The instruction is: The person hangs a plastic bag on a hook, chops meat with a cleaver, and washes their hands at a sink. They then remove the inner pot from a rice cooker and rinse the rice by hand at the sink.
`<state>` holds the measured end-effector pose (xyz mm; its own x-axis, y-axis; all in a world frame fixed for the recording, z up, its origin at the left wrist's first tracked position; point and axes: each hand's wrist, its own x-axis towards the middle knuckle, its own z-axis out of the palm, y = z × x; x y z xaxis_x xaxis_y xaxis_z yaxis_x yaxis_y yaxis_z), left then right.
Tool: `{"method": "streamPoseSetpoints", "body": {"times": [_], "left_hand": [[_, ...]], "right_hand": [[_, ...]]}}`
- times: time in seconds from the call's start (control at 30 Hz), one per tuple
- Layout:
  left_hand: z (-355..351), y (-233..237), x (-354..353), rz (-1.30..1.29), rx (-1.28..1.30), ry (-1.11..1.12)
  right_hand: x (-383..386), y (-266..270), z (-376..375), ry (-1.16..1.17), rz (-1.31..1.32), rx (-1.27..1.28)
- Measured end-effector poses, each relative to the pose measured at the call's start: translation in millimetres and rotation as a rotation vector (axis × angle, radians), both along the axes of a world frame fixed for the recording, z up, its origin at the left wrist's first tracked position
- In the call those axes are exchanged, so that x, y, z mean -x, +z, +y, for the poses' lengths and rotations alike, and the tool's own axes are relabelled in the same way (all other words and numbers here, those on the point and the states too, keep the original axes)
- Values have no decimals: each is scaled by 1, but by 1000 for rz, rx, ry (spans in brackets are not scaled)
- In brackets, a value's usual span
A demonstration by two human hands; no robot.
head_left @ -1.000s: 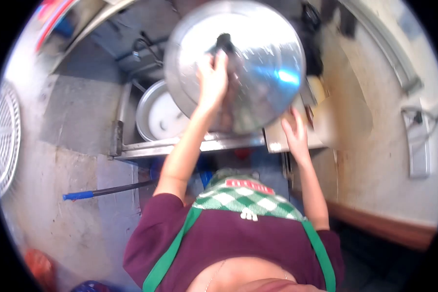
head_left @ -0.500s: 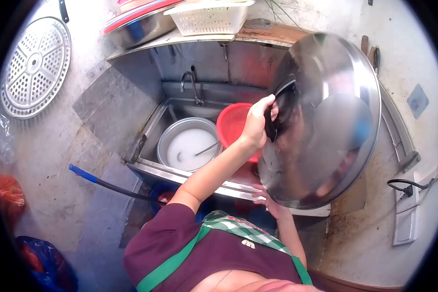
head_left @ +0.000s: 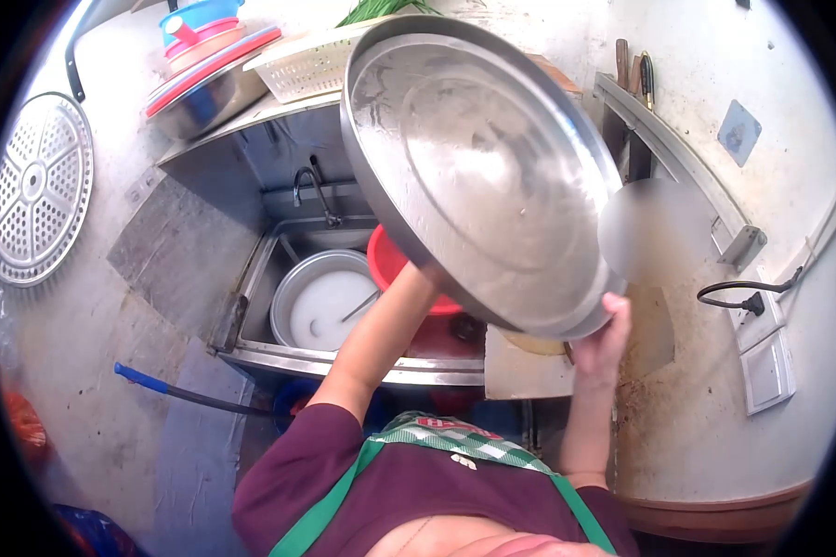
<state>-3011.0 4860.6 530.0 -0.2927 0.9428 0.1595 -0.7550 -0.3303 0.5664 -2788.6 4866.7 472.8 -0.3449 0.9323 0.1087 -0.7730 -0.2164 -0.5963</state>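
Note:
A large steel pot lid (head_left: 478,176) is raised and tilted in front of me, its shallow underside facing my head. My left hand (head_left: 422,278) goes behind the lid, where its fingers and the black handle are hidden. At the lower right rim, my right hand (head_left: 607,330) grips the edge, with the thumb on the near side. Beyond my left forearm, a metal pot (head_left: 283,295) of cloudy whitish liquid stands in the sink (head_left: 262,263), with a thin utensil handle sticking out. Beside it is a red basin (head_left: 386,257), partly covered by the lid.
A faucet (head_left: 318,193) rises behind the pot. Above the sink, a shelf holds a white basket (head_left: 311,72) with greens and stacked basins (head_left: 204,88). A perforated steamer plate (head_left: 37,186) leans at left. A plug with a cord (head_left: 752,303) is at right.
The lid has turned from its handle side to its underside and shifted left and up. My right hand has come up to its rim. My left hand has gone out of sight behind it.

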Motion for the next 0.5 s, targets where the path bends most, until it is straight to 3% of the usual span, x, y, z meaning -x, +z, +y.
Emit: {"method": "streamPoseSetpoints", "body": {"times": [0.17, 0.27, 0.5], "left_hand": [[-11, 5, -7, 74, 200, 45], [-2, -41, 28, 138, 345, -91], [-49, -68, 57, 11, 190, -156]], "right_hand": [[-11, 77, 16, -243, -116, -199], [-11, 115, 38, -287, -160, -269], [10, 172, 105, -442, -276, -374]]}}
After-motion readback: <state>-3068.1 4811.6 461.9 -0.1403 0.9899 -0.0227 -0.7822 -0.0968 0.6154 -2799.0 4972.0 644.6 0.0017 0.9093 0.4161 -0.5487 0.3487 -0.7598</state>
